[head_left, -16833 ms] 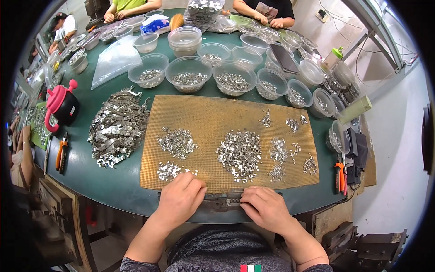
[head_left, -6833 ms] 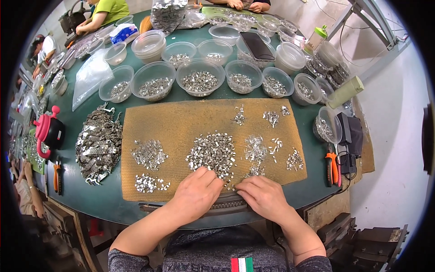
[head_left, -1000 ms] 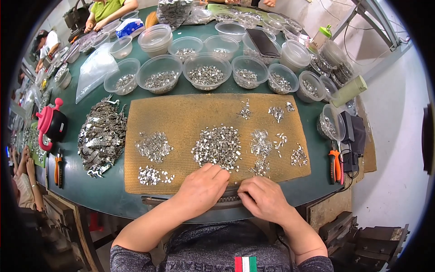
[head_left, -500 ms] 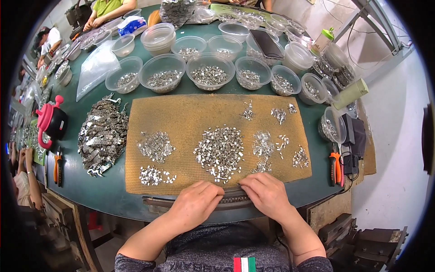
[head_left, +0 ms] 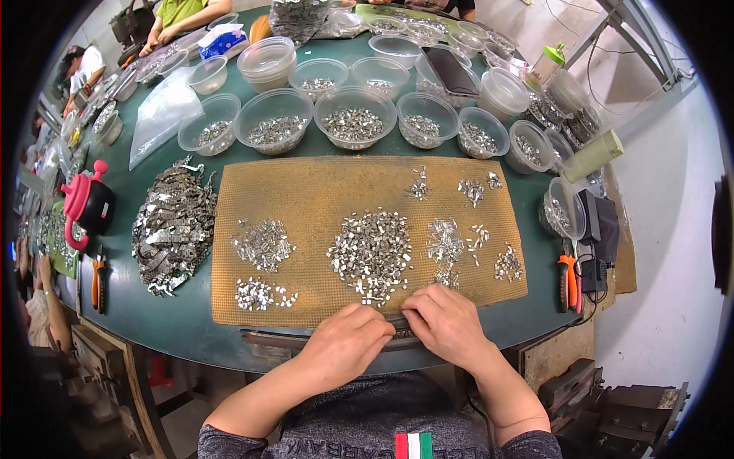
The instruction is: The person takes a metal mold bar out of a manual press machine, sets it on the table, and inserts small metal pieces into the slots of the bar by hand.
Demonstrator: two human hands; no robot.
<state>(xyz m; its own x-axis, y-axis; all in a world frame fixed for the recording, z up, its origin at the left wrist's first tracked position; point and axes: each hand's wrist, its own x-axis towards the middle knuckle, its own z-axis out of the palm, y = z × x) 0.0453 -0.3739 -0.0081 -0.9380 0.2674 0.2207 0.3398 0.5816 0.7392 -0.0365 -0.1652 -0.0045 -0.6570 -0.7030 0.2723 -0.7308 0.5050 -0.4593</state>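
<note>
At the front edge of a tan textured mat (head_left: 306,180), my left hand (head_left: 348,342) and my right hand (head_left: 447,323) nearly meet over a dark, slotted strip (head_left: 267,340). Both have their fingers pinched together. Whatever the fingertips hold is hidden or too small to name. Just beyond them lies a large heap of small silvery metal pieces (head_left: 369,249). Smaller heaps flank it: thin pieces (head_left: 264,243) and flat bits (head_left: 256,294) on the left, thin silvery pieces (head_left: 445,241) on the right, with several little clusters farther right and at the far right corner.
Clear plastic bowls (head_left: 354,122) of metal pieces line the mat's far side. Left stand a pile of silvery strips (head_left: 174,228), orange-handled pliers (head_left: 99,283) and a pink-and-black pot (head_left: 90,203). More pliers (head_left: 566,281) and black adapters (head_left: 600,229) lie right. A co-worker (head_left: 183,17) sits across.
My left hand has shifted right and slightly away from me, closing the gap to the right hand. My right hand has moved only slightly, its fingers still pinched.
</note>
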